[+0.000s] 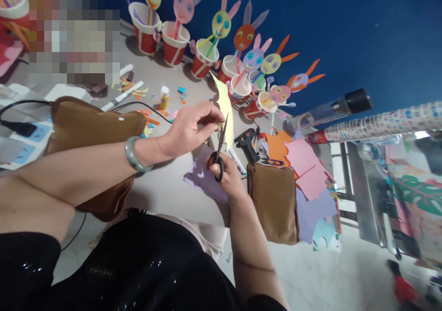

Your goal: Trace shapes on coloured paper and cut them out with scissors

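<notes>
My left hand [193,129], with a bracelet at the wrist, pinches the edge of a pale yellow piece of paper [226,103]. The sheet hangs upright with a ragged cut outline. My right hand [226,175] is closed round the black handles of a pair of scissors [221,152]. Their blades point up and lie against the yellow paper, close to my left fingertips. Whether the blades are apart is hard to see. Beneath the scissors a sheet of purple paper [203,175] lies on the table.
Red paper cups [174,48] with paper rabbit faces on straws line the blue wall. A glue stick [165,98] and scraps lie to the left. A black glue gun [247,145], brown cushions [274,205] and pink paper [305,163] are at the right. Someone's pixelated area shows upper left.
</notes>
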Demonstrator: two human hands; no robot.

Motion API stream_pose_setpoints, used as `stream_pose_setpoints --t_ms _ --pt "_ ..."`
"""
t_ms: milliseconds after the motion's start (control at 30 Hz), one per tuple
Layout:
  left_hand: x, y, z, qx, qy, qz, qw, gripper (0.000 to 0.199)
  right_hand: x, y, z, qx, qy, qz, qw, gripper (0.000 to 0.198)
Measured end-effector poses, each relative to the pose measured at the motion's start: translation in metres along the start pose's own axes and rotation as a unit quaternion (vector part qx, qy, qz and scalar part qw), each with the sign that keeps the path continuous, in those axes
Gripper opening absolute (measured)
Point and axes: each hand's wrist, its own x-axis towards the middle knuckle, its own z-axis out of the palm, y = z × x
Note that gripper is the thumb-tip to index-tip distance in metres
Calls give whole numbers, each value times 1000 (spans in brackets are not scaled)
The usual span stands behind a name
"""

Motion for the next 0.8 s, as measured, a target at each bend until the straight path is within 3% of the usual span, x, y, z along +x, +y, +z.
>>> stream_pose_setpoints --t_ms 167,300,400,600,800 --pt "10 -2 -3 -60 36 -80 994 13 -3 -6 -12 -36 -42 31 998 71" --pt "17 -1 -8 -87 43 -132 986 15 -9 -12 -31 -77 -150 61 984 72" --pt "18 -1 -11 -81 22 -151 985 18 -15 -12 -42 -43 -214 48 975 72" --pt "17 -5 -11 -47 -31 -168 984 27 -16 -7 -44 5 -115 18 993 70" --pt "15 -7 -11 -35 -27 -163 986 27 -11 -8 -36 -11 -107 36 993 71"
